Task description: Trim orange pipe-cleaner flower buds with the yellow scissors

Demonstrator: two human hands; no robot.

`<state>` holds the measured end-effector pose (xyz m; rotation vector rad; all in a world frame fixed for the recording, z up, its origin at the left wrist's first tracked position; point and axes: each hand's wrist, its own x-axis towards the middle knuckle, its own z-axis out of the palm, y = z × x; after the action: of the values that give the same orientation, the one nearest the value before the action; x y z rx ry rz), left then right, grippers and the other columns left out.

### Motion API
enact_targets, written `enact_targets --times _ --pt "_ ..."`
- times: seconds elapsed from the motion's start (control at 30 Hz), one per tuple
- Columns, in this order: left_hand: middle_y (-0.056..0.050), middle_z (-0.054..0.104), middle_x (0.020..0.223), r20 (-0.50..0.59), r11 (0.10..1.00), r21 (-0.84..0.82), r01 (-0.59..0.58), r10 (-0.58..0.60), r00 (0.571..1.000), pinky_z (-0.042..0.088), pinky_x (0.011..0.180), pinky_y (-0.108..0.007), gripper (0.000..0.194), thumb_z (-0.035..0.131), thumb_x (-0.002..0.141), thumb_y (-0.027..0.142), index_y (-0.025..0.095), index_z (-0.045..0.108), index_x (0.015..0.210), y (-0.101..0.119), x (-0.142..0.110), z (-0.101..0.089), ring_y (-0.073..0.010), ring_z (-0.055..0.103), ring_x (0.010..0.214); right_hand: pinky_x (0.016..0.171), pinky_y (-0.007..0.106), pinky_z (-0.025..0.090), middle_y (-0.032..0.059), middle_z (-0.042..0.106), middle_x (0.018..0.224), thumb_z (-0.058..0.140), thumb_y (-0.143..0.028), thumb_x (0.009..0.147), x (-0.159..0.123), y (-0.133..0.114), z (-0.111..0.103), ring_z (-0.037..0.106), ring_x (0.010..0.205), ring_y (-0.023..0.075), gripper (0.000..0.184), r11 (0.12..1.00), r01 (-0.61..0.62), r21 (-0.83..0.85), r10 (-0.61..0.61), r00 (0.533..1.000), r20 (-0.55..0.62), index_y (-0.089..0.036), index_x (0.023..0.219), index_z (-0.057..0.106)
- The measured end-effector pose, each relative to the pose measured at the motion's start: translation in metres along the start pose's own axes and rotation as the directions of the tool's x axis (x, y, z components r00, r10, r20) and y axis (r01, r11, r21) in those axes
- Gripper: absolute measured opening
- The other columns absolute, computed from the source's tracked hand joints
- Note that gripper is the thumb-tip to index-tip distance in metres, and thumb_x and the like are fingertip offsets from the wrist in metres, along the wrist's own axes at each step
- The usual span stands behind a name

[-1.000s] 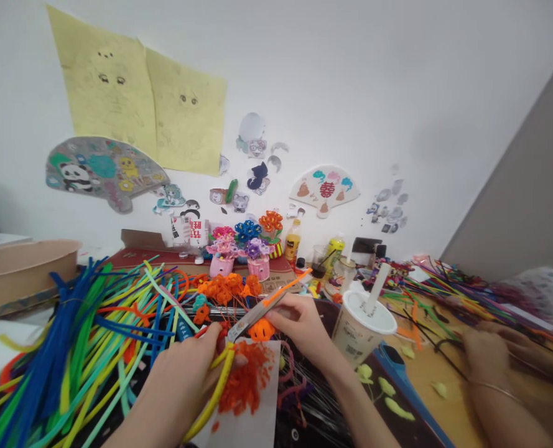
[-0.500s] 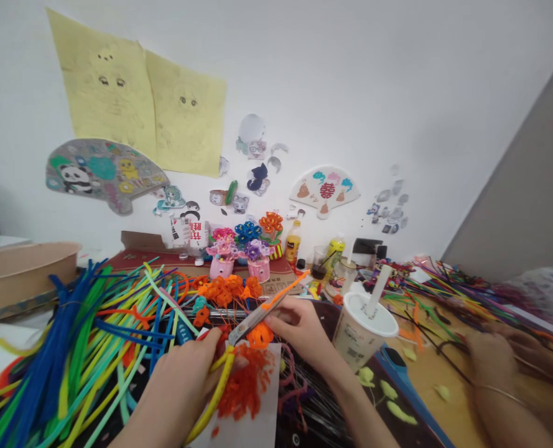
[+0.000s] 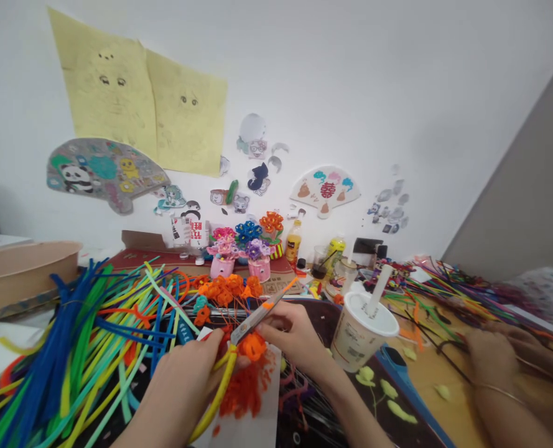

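Note:
My left hand (image 3: pixel 190 370) is closed round the yellow handles of a pair of scissors (image 3: pixel 252 325), whose grey blades point up and to the right. My right hand (image 3: pixel 297 336) pinches an orange pipe cleaner (image 3: pixel 291 285); its fuzzy tip sticks out past the blades. Just below the blades, a puffy orange pipe-cleaner flower (image 3: pixel 254 346) sits between the two hands; my fingers partly hide how it is joined. Orange fluff trimmings (image 3: pixel 243 395) lie beneath on a white paper sheet (image 3: pixel 262 429).
Bundled pipe cleaners (image 3: pixel 71 361) cover the left side. Finished orange flowers (image 3: pixel 229 289) lie ahead, before small flower pots (image 3: pixel 259 269). A lidded cup (image 3: pixel 357 336) with a straw stands right of my right hand. Another person's hands (image 3: pixel 491 361) work at far right.
My right hand and the orange pipe cleaner have shifted slightly left and down along the blades. The orange flower has moved a little left. My left hand stays nearly in place.

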<state>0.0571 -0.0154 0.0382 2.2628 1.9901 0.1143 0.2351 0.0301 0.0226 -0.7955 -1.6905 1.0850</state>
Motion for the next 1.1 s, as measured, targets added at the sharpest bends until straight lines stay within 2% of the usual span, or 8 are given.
enact_targets --times 0.1,0.23,0.33,0.43,0.57,0.7,0.87,1.1 --pt "-0.011 0.075 0.091 -0.007 1.000 -0.030 0.004 -0.004 1.000 0.048 0.067 -0.036 0.031 0.035 0.091 0.044 0.023 0.057 0.097 -0.003 0.000 0.001 -0.0335 0.071 0.089 0.055 0.025 0.043 0.0001 0.062 0.062 0.068 -0.027 0.075 0.001 0.001 -0.004 0.053 0.056 0.0139 0.012 1.000 -0.026 0.002 0.026 0.998 -0.051 -0.016 0.077 0.073" --pt "-0.010 0.072 0.094 -0.080 0.989 -0.150 0.008 -0.020 0.997 0.046 0.068 -0.035 0.021 0.037 0.088 0.039 0.023 0.050 0.094 -0.007 -0.001 0.006 -0.0304 0.071 0.089 0.060 0.027 0.046 0.0010 0.064 0.066 0.068 -0.031 0.077 0.004 0.003 -0.012 0.057 0.062 0.0162 0.014 1.000 0.012 0.013 -0.011 0.994 -0.108 -0.018 0.077 0.072" --pt "-0.008 0.071 0.087 -0.112 0.981 -0.191 0.034 -0.056 0.992 0.043 0.064 -0.032 0.017 0.038 0.088 0.038 0.024 0.045 0.093 -0.007 -0.001 0.007 -0.0287 0.071 0.085 0.060 0.026 0.046 0.0016 0.065 0.068 0.067 -0.030 0.077 0.005 0.003 -0.015 0.057 0.063 0.0159 0.014 1.000 0.017 -0.014 -0.018 0.991 -0.130 -0.017 0.078 0.072" --pt "-0.006 0.071 0.079 -0.082 0.977 -0.209 0.044 -0.063 0.995 0.041 0.059 -0.031 0.022 0.037 0.089 0.045 0.024 0.042 0.092 -0.004 -0.001 0.009 -0.0298 0.071 0.079 0.058 0.025 0.044 0.0011 0.063 0.067 0.067 -0.028 0.077 0.004 0.002 -0.013 0.054 0.061 0.0144 0.012 1.000 0.022 -0.009 -0.023 0.993 -0.119 -0.016 0.077 0.071" --pt "-0.008 0.072 0.082 -0.040 0.983 -0.180 0.034 -0.042 0.998 0.044 0.062 -0.034 0.024 0.033 0.090 0.046 0.025 0.043 0.090 -0.001 0.000 0.011 -0.0332 0.071 0.083 0.057 0.024 0.042 -0.0010 0.057 0.063 0.064 -0.024 0.077 0.003 0.001 -0.008 0.050 0.057 0.0124 0.010 0.999 0.028 0.025 -0.025 0.995 -0.097 -0.015 0.075 0.068" --pt "-0.014 0.073 0.098 -0.028 0.989 -0.134 0.063 -0.068 0.997 0.048 0.073 -0.041 0.029 0.031 0.091 0.044 0.021 0.047 0.100 0.001 0.002 0.010 -0.0371 0.069 0.096 0.051 0.023 0.037 -0.0018 0.055 0.061 0.064 -0.021 0.077 0.002 -0.002 -0.006 0.044 0.053 0.0103 0.009 0.997 0.036 -0.067 -0.043 0.995 -0.095 -0.014 0.073 0.068" --pt "-0.015 0.073 0.101 -0.007 0.994 -0.101 0.036 -0.037 0.999 0.050 0.073 -0.041 0.030 0.029 0.092 0.036 0.019 0.049 0.105 0.002 0.001 0.007 -0.0353 0.070 0.094 0.048 0.021 0.032 -0.0045 0.047 0.056 0.061 -0.016 0.077 0.001 -0.006 -0.006 0.039 0.050 0.0092 0.011 0.985 0.053 -0.162 -0.071 0.991 -0.111 -0.014 0.068 0.065" --pt "-0.015 0.073 0.105 0.009 0.997 -0.077 0.015 -0.015 1.000 0.051 0.075 -0.042 0.029 0.028 0.091 0.031 0.019 0.051 0.104 0.001 0.002 0.009 -0.0346 0.070 0.096 0.049 0.022 0.032 -0.0047 0.046 0.058 0.059 -0.017 0.079 0.001 -0.004 -0.006 0.039 0.052 0.0095 0.011 0.981 0.079 -0.176 -0.099 0.990 -0.103 -0.015 0.068 0.062"
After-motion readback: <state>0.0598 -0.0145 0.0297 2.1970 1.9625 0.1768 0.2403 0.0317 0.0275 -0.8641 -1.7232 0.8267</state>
